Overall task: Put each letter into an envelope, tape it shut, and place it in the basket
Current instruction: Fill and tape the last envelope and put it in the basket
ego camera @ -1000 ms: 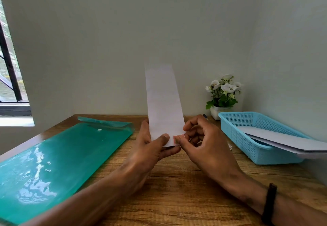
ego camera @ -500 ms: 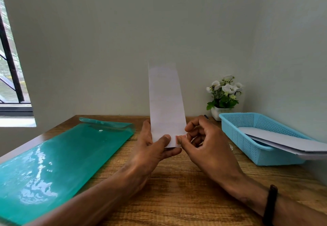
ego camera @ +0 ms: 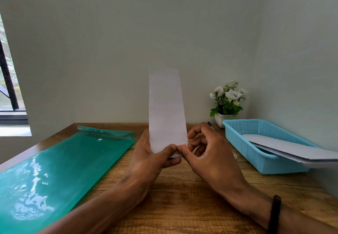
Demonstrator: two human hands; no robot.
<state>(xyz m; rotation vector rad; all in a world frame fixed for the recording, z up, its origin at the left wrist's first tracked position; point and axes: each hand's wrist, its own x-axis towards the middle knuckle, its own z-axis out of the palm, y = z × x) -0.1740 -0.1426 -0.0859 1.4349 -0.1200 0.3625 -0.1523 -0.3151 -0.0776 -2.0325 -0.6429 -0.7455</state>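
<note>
A long white envelope [ego camera: 166, 109] stands upright above the wooden table [ego camera: 182, 197], held at its lower end. My left hand [ego camera: 150, 158] grips that end from the left, thumb across the front. My right hand [ego camera: 206, 153] pinches the lower right corner between thumb and forefinger; whether tape is there is too small to tell. A light blue plastic basket [ego camera: 243, 142] sits at the right, with white envelopes [ego camera: 292, 149] lying in it and sticking out over its near rim.
A teal plastic document folder [ego camera: 54, 169] lies flat on the left of the table. A small white pot of white flowers [ego camera: 227, 102] stands at the back by the wall, with a pen [ego camera: 210, 125] beside it. A window is at the far left.
The envelope and both hands have shifted slightly; the grip stays at its lower end. Nothing was let go.
</note>
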